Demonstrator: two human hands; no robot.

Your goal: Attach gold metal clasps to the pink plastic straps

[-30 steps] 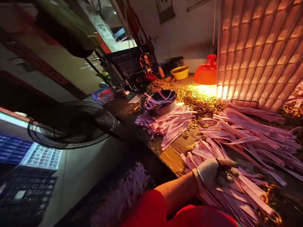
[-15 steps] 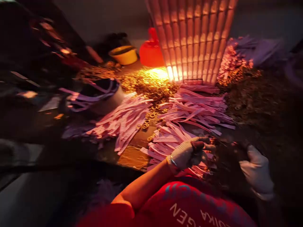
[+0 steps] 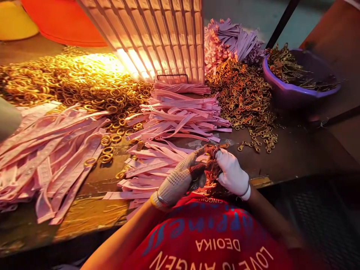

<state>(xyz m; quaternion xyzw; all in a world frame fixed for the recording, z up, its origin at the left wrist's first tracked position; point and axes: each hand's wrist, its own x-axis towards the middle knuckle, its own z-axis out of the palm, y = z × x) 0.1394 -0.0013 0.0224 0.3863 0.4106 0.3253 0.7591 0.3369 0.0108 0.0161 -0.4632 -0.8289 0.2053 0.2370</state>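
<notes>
My left hand (image 3: 180,178), in a dotted work glove with dark fingertips, is closed, its fingertips meeting those of my right hand (image 3: 232,170). That one wears a white glove and is closed in a pinch. A small brass snap hook (image 3: 224,145) pokes out at the pinched fingertips. Whatever else lies between the fingers is hidden. Below and left of the hands lies a pile of pink straps (image 3: 152,167). More brass hooks (image 3: 210,185) show under the hands, close to my red shirt.
A heap of brass rings (image 3: 84,80) spreads under the lamp (image 3: 67,22) at left. Pink straps (image 3: 47,157) lie left. Brass hooks (image 3: 242,93) are piled right, beside a purple basin (image 3: 303,90). A ribbed panel (image 3: 165,41) stands at the back.
The view has swung right and closer, bringing the purple basin into sight. My right hand, apart at the right before, has come in to meet my left hand, and a snap hook now shows there.
</notes>
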